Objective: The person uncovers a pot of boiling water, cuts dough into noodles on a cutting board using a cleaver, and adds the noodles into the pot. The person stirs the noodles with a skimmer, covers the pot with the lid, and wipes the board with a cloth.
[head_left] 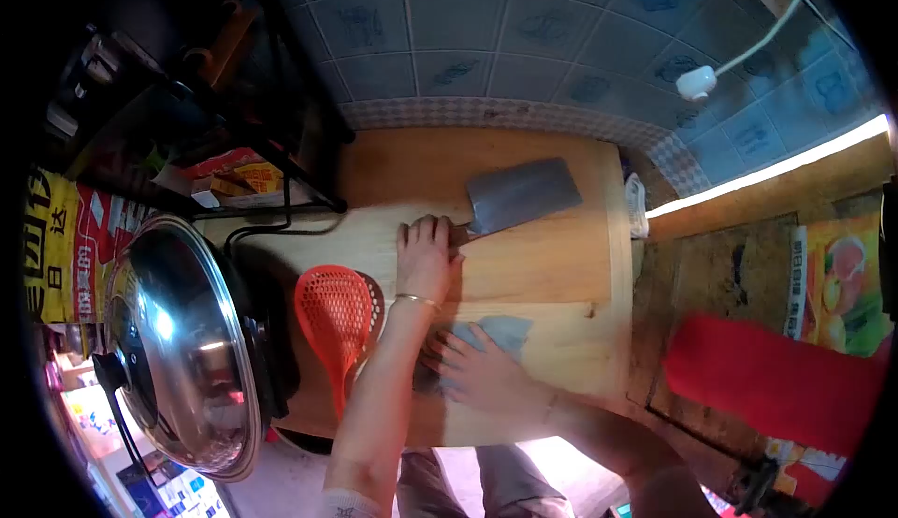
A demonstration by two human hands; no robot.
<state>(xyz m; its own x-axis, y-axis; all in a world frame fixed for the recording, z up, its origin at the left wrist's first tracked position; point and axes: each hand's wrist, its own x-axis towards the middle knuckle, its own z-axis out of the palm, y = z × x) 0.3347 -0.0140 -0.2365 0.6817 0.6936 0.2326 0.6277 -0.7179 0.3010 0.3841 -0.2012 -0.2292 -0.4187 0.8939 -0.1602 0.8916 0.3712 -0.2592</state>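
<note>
A cleaver (526, 195) lies on the wooden board (552, 270), its broad grey blade pointing to the far right. My left hand (427, 261) is closed over the end of its handle, which the fingers mostly hide. Nearer to me, my right hand (491, 373) rests with spread fingers on a flat grey piece (508, 334) that looks like cloth or thin plastic; part of it is under the palm. To the left of my left forearm lies an orange-red slotted scoop (335, 307), its handle pointing towards me.
A pan with a domed glass lid (182, 340) stands at the left. Behind it is a black rack (281, 158) holding packets. Against the back is a tiled wall (543, 27) with a hanging white plug (696, 82). A red cloth-like roll (767, 378) lies at the right.
</note>
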